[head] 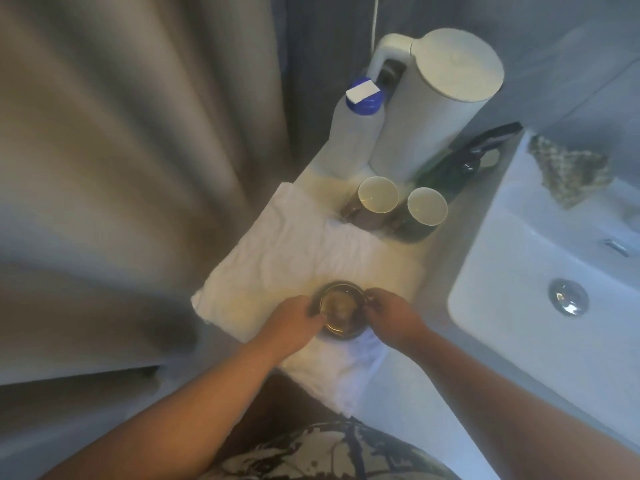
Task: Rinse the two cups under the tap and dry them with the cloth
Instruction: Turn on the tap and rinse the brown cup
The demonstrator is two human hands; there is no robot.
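Observation:
A white cloth lies spread on the counter left of the sink. On its near part stands a dark round vessel, seen from above, with a pale reflection inside; I cannot tell if it is a cup. My left hand grips its left rim and my right hand grips its right side, where a handle seems to be. Two dark cups with pale insides stand upright at the cloth's far edge, one on the left and one on the right.
A white sink with a metal drain is at the right; a bit of the tap shows at its far side. Behind the cups stand a white kettle, a blue-capped bottle and a dark green bottle. A curtain hangs at the left.

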